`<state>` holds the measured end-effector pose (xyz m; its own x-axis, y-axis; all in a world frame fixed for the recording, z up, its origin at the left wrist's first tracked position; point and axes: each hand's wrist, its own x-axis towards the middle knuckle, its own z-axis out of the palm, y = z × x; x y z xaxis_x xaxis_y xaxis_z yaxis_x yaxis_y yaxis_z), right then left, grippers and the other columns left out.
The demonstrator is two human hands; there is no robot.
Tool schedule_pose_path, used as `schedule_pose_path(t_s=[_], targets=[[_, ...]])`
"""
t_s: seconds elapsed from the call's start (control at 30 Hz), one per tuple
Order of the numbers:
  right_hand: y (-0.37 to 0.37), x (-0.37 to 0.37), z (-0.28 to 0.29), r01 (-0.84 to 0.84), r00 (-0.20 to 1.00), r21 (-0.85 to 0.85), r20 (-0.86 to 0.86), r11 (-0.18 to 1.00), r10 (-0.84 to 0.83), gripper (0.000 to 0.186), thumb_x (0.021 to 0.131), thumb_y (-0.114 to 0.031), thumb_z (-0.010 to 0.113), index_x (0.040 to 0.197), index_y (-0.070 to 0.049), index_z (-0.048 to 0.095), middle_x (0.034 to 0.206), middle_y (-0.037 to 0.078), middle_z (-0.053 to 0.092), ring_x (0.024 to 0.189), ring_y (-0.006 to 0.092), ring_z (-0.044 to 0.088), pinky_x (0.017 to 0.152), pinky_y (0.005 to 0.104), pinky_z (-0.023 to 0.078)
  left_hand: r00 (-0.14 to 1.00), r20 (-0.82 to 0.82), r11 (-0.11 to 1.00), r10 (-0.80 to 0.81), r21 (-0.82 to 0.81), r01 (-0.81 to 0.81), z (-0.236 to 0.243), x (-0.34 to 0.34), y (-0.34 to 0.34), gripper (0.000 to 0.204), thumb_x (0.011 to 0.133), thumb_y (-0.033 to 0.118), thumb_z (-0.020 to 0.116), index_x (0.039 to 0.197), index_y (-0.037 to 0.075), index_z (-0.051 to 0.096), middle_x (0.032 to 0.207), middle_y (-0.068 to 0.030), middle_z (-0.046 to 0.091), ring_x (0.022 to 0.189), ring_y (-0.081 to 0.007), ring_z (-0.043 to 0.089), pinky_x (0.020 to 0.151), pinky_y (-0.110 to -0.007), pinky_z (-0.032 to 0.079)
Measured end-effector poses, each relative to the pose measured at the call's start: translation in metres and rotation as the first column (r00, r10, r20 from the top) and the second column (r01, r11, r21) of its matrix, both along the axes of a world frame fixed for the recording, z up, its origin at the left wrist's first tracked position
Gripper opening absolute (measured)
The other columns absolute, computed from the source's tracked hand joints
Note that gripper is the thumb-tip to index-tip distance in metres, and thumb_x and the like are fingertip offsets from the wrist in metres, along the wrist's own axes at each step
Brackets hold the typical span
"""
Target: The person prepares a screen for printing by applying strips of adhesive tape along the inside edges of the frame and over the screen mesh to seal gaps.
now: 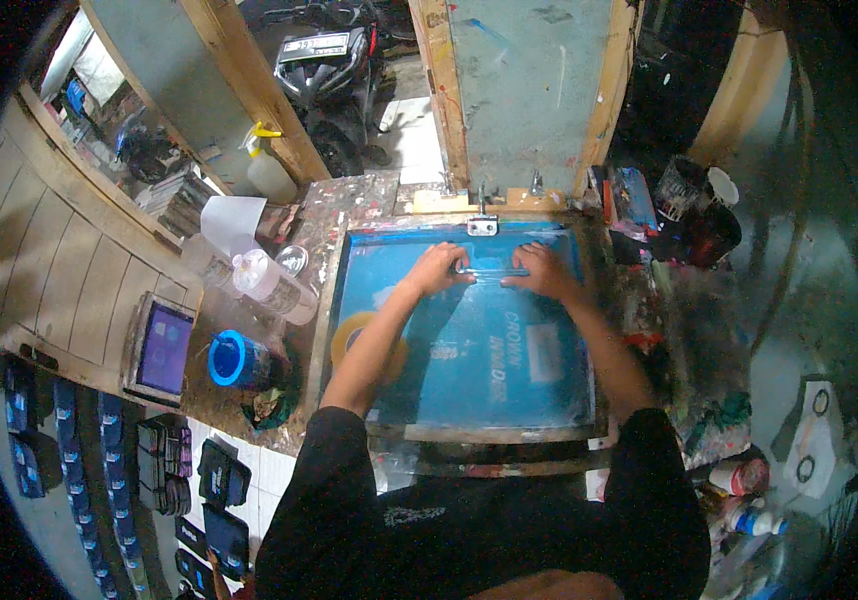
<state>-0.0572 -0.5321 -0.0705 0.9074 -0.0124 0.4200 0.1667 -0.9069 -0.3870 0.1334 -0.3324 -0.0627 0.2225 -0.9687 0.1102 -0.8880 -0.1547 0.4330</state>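
A blue mesh printing screen (439, 390) in a worn frame lies flat on the bench in front of me. Over its far half, my left hand (439, 270) and my right hand (542, 272) face each other with bent fingers. Between them runs a short, shiny, see-through strip (494, 272), its two ends pinched by my thumbs and fingers. Whether it is tape or a stiff blade I cannot tell. A yellowish tape roll (349, 335) lies at the screen's left side, partly behind my left forearm. A metal hinge clamp (483, 226) grips the frame's far edge.
Left on the bench stand a blue tub (234, 360), a translucent bottle (274, 285) and a spray bottle (269, 170). A small framed purple screen (164, 345) leans by the door. Dark stained containers (709, 230) crowd the back right. Below left, several dark printed pieces (224, 475) are laid out.
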Motion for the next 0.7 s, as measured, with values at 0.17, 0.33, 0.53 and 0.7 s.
schedule_pose_path(t_s=[0.17, 0.33, 0.53, 0.7], targets=[[0.013, -0.010, 0.012, 0.084, 0.995, -0.095, -0.044, 0.992, -0.088, 0.050, 0.071, -0.051, 0.074, 0.081, -0.007, 0.054, 0.077, 0.010, 0.056, 0.080, 0.0298, 0.057, 0.077, 0.0391, 0.042, 0.991, 0.126, 0.998, 0.045, -0.050, -0.039, 0.007, -0.022, 0.001, 0.046, 0.072, 0.049, 0.075, 0.090, 0.010, 0.058, 0.089, -0.0104, 0.061, 0.093, -0.0298, 0.057, 0.078, -0.042, 0.042], [0.000, -0.004, -0.003, 0.034, 0.999, -0.012, 0.038, 0.999, -0.034, 0.052, 0.069, -0.053, 0.075, 0.082, -0.006, 0.054, 0.080, 0.011, 0.057, 0.083, 0.0302, 0.057, 0.078, 0.0405, 0.042, 0.987, 0.145, 0.992, 0.069, -0.115, -0.053, -0.001, -0.026, -0.008, 0.054, 0.069, 0.056, 0.074, 0.089, 0.009, 0.057, 0.089, -0.0105, 0.060, 0.093, -0.0304, 0.056, 0.079, -0.043, 0.041], [0.011, -0.006, 0.014, 0.047, 0.995, -0.103, -0.086, 0.994, -0.056, 0.050, 0.072, -0.053, 0.073, 0.082, -0.007, 0.054, 0.082, 0.011, 0.057, 0.085, 0.0303, 0.057, 0.079, 0.0409, 0.041, 0.993, 0.094, 0.994, 0.072, -0.085, -0.064, -0.007, -0.026, -0.006, 0.053, 0.069, 0.054, 0.075, 0.090, 0.009, 0.055, 0.091, -0.0115, 0.060, 0.095, -0.0316, 0.055, 0.081, -0.043, 0.040], [0.008, -0.007, 0.006, 0.000, 1.000, -0.079, 0.017, 0.997, 0.001, 0.050, 0.072, -0.053, 0.072, 0.083, -0.007, 0.055, 0.083, 0.011, 0.058, 0.085, 0.0302, 0.057, 0.077, 0.0412, 0.041, 0.998, 0.065, 0.991, 0.021, -0.134, -0.013, -0.005, -0.030, -0.011, 0.048, 0.073, 0.048, 0.075, 0.089, 0.008, 0.055, 0.091, -0.0123, 0.060, 0.094, -0.0323, 0.055, 0.080, -0.044, 0.041]])
